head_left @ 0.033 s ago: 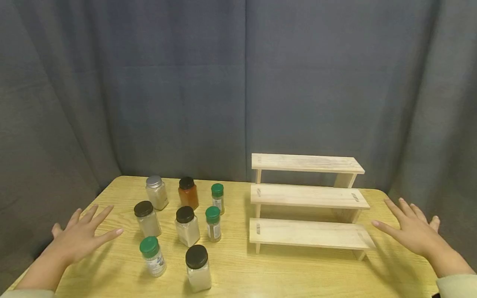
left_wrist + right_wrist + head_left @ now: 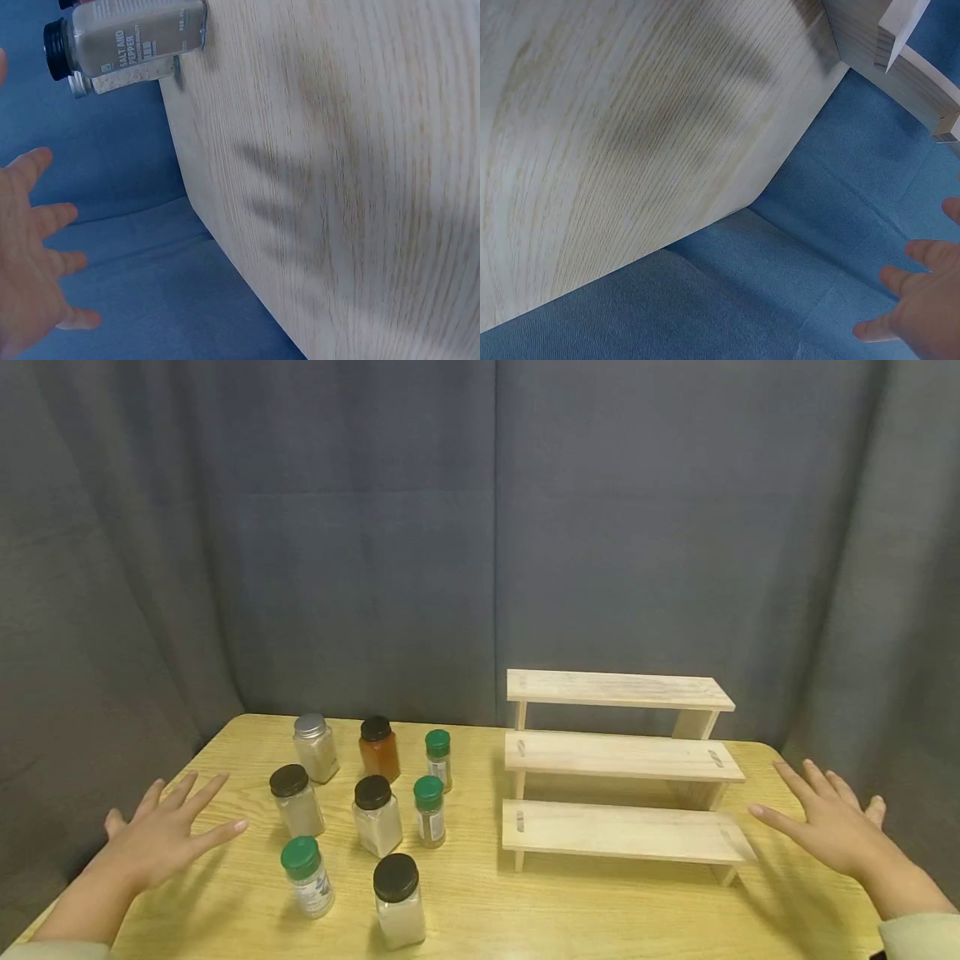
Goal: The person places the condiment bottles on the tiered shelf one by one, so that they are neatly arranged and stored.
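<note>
Comparing the two head views on my feed, I find practically nothing changed: jars, shelf and grips sit where they sat, as far as I can make out, so I judge that no handling is under way. My left grip [image 2: 161, 843] is released, fingers spread wide, and hovers over the left side of the bench [image 2: 600, 918]; the right grip [image 2: 840, 827] is released the same way, to the right of the three-tier wooden shelf [image 2: 626, 829]. Neither touches a jar or the shelf.

All eight jars stand upright on the bench, left of the shelf, none on its boards. At the back I have the silver-lidded jar [image 2: 318, 756], the orange-brown jar [image 2: 380, 757] and the rear green-lidded jar [image 2: 439, 768]; before them the left black-lidded jar [image 2: 301, 808], the middle black-lidded jar [image 2: 378, 824] and the middle green-lidded jar [image 2: 431, 822]; nearest me, the front green-lidded jar [image 2: 311, 885] and the front black-lidded jar [image 2: 401, 912]. My left wrist view shows "SALT AND PEPPER" lettering [image 2: 133, 49] on what I take to be the left black-lidded jar. With both grips free, I'd judge that the left one has the easier reach to the jars, the right one to the shelf
</note>
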Tool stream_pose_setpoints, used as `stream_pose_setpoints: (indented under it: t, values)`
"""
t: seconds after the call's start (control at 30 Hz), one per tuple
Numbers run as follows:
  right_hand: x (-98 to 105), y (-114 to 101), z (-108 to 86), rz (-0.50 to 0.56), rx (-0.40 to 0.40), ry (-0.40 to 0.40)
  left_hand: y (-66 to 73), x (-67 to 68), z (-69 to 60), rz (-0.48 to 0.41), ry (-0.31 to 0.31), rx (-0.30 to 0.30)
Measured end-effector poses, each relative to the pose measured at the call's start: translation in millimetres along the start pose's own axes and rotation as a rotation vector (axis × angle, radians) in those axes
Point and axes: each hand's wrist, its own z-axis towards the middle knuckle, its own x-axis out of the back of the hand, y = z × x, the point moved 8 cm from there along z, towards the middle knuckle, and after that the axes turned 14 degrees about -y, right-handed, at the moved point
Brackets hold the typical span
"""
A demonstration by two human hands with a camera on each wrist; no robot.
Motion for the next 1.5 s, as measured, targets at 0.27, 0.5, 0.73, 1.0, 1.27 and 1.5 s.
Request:
stream_pose_setpoints:
  t: [0.27,0.5,0.73,1.0,1.27,1.5]
  values:
    - [-3,1,-0.1,0.003,0.011,0.008,7.3,3.6,-4.0,0.004,0.008,-0.014]
    - [-5,0,1.1,0.011,0.022,0.006,9.7,3.8,-8.4,0.002,0.007,-0.018]
    - [-11,-4,4.1,0.031,0.032,-0.019,18.0,-1.3,-9.6,0.012,0.025,-0.042]
    - [-17,-14,1.9,0.108,0.066,-0.025,32.6,-4.1,-13.8,-0.156,0.026,-0.147]
    - [-25,-19,1.3,0.273,0.088,-0.06,45.3,-17.5,-17.4,-0.403,-0.024,-0.269]
    - [-33,-22,3.9,0.42,0.109,-0.088,55.5,-23.0,-13.6,-0.449,-0.031,-0.295]
